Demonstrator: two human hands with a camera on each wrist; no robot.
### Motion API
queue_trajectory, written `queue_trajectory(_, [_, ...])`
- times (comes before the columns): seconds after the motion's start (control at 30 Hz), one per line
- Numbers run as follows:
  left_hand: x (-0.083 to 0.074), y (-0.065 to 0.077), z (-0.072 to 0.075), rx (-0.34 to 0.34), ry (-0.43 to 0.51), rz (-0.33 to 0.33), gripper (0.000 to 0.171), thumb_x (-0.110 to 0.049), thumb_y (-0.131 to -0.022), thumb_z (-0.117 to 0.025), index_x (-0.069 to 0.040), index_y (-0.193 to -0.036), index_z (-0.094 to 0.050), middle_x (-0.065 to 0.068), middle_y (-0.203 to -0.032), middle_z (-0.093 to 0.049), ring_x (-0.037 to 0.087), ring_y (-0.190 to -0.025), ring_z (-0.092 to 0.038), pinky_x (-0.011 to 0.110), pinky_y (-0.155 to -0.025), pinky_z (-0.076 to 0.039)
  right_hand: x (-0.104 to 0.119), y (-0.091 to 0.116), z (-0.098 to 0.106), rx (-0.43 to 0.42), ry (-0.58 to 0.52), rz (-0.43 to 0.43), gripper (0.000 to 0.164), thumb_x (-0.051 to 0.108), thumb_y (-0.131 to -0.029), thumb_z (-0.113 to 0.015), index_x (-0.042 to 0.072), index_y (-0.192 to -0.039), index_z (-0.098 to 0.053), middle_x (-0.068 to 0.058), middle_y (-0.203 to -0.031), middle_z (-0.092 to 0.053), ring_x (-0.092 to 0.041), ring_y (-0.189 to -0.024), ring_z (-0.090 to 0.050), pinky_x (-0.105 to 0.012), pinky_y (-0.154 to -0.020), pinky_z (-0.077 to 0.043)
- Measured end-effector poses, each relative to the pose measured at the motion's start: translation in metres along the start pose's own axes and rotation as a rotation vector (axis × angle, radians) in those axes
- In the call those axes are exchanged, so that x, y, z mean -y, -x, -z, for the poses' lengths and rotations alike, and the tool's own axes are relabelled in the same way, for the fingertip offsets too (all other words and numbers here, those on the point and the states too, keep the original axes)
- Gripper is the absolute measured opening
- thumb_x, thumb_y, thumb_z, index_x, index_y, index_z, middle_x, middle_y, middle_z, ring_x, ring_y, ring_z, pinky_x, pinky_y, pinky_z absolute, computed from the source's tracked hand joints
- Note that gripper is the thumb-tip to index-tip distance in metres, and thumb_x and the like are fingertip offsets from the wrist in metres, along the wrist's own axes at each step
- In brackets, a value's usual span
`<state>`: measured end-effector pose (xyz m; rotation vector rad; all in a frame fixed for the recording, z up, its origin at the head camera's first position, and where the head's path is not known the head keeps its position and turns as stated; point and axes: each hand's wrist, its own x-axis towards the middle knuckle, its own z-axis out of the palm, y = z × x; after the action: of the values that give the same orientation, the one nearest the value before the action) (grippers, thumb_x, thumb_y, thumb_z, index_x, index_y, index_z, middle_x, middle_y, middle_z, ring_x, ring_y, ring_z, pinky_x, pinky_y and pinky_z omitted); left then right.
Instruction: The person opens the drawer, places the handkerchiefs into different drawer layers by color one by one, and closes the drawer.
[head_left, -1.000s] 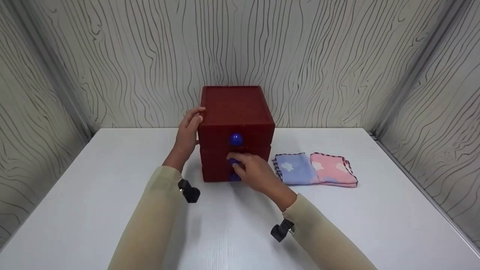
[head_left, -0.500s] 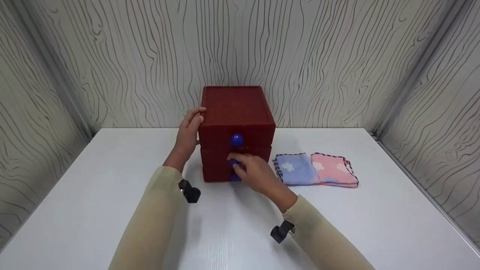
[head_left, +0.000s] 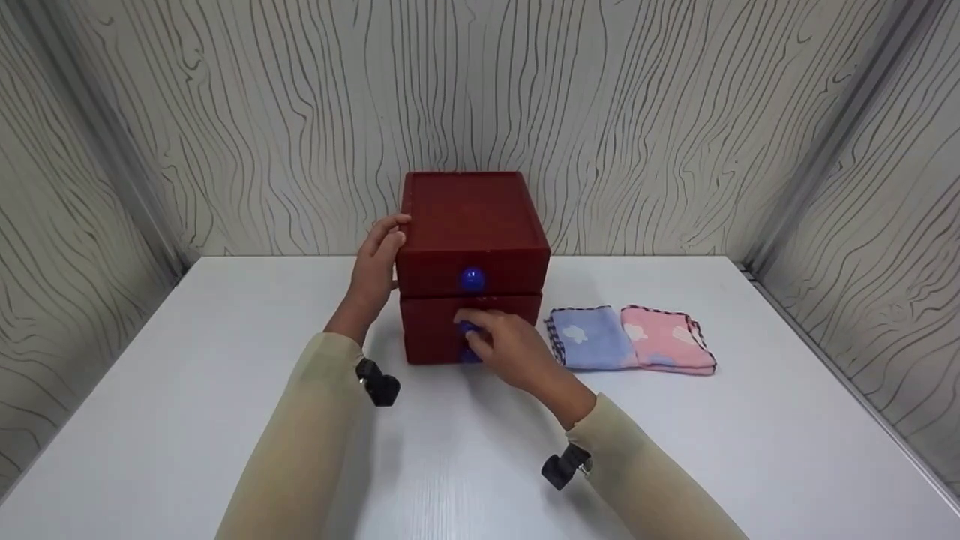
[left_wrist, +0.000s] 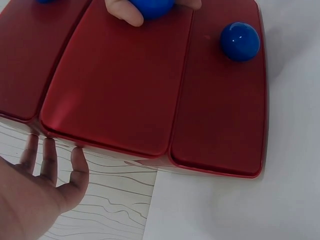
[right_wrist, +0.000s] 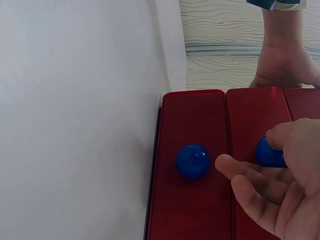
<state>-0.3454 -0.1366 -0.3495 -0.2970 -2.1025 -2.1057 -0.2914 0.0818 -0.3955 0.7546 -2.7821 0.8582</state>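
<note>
A dark red drawer cabinet (head_left: pixel 472 210) stands on the table, its drawer fronts stacked and each fitted with a round blue knob. My right hand (head_left: pixel 517 349) pinches the middle knob (right_wrist: pixel 270 152) between thumb and fingers, partly hiding it. The middle drawer front (left_wrist: pixel 112 85) sits slightly forward of its neighbours. Above that hand is the top knob (head_left: pixel 472 278); below it the bottom knob (left_wrist: pixel 240 42). My left hand (head_left: pixel 375 266) rests against the cabinet's left side, fingertips at the top edge. In the left wrist view its fingers (left_wrist: pixel 50 160) touch the side wall and hold nothing.
Right of the cabinet lie a folded blue cloth (head_left: pixel 596 341) and a folded pink cloth (head_left: pixel 667 341), side by side with white cloud shapes. The white table (head_left: pixel 187 420) meets wood-grain panels (head_left: pixel 300 112) at the back and sides.
My right hand has moved very slightly toward me with the middle knob, and the middle drawer front's top edge shows more clearly. The left hand has stayed in place.
</note>
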Motion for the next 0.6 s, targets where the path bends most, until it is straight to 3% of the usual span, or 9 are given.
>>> queue_trajectory(0.33, [0.0008, -0.0003, 0.0020, 0.007, 0.013, 0.014, 0.040, -0.030, -0.103, -0.033, -0.021, -0.140, -0.044, 0.007, -0.143, -0.044, 0.025, -0.116, -0.054, 0.047, -0.081, -0.053, 0.0012, 0.0023, 0.0009, 0.003, -0.002, 0.013, 0.029, 0.021, -0.097, -0.056, 0.024, -0.125, -0.064, -0.002, -0.115, -0.068, -0.016, -0.092, -0.057, -0.036, -0.086, -0.051])
queue_trajectory(0.6, [0.0001, 0.0011, 0.0000, -0.014, -0.017, -0.018, 0.038, -0.032, -0.102, -0.035, -0.023, -0.136, -0.047, 0.006, -0.139, -0.047, 0.024, -0.114, -0.055, 0.046, -0.079, -0.053, 0.0011, 0.0043, 0.0014, 0.015, -0.003, 0.004, 0.029, 0.022, -0.096, -0.057, 0.025, -0.125, -0.064, 0.000, -0.116, -0.067, -0.015, -0.092, -0.058, -0.034, -0.086, -0.052])
